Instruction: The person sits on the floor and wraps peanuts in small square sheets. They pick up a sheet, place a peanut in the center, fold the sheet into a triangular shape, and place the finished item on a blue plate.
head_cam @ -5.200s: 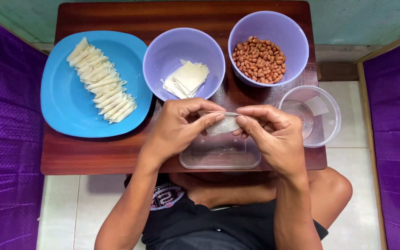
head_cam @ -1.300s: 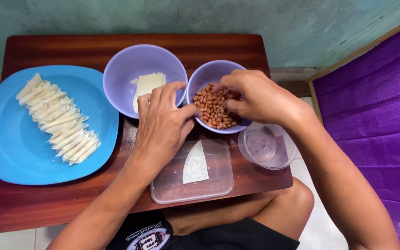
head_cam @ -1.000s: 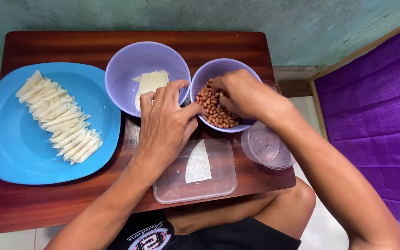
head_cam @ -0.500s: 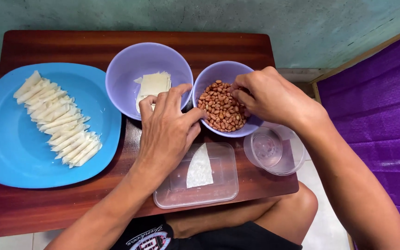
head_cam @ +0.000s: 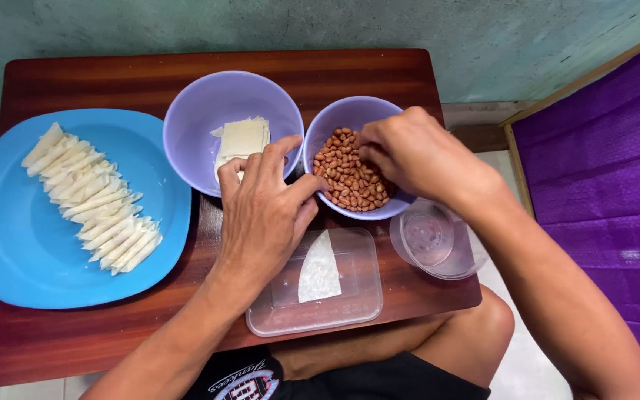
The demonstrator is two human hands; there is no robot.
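Table point(head_cam: 379, 74): dark reddish wood, glossy. Blue plate point(head_cam: 16, 252) and two lilac bowls point(head_cam: 194, 111): smooth matt plastic. Rectangular tray point(head_cam: 350, 304) and round cup point(head_cam: 438, 241): clear plastic. Peanuts point(head_cam: 346, 178): dull reddish skins. Wrapper sheet point(head_cam: 318, 268): thin, pale, matt.

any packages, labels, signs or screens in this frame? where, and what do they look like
No signs or screens; no labelled packaging either.
Clear plastic tub: front edge of the table, rectangular, see-through, one white wrapper sheet lying inside.
Clear round cup: right of the tub, see-through, unlabelled.
Shirt print: bottom edge of the frame, white and red graphic on black cloth.
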